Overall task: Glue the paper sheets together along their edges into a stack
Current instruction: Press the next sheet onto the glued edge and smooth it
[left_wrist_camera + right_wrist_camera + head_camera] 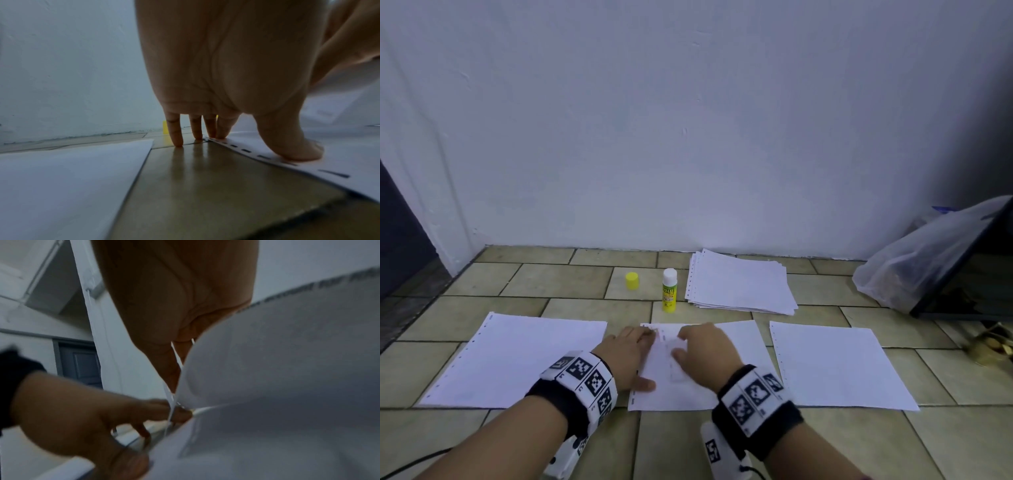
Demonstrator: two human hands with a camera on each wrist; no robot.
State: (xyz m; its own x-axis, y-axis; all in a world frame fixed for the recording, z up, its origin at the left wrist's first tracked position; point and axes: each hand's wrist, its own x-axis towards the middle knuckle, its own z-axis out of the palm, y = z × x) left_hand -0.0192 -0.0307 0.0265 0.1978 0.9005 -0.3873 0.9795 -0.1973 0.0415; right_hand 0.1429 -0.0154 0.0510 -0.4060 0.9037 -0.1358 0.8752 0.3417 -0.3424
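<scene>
My left hand (627, 353) presses the middle sheet (736, 346) on the floor (585, 284), fingers (176, 134) spread straight, thumb on its punched edge. My right hand (707, 349) pinches a curling sheet (287, 369) above it. Behind: glue stick (669, 290), cap (632, 281).

The head view is dim and bluish, its light soft and even, with only faint shadows under the paper sheets (517, 356). The wide lens bends the floor (585, 284) tile lines and the wall near the edges, and the corners darken. Both wrist views are darker and grainy. In the left wrist view the glossy tile mirrors the fingers (174, 129). The right wrist view is smeared by motion blur; the paper's printed edge is unreadable.
</scene>
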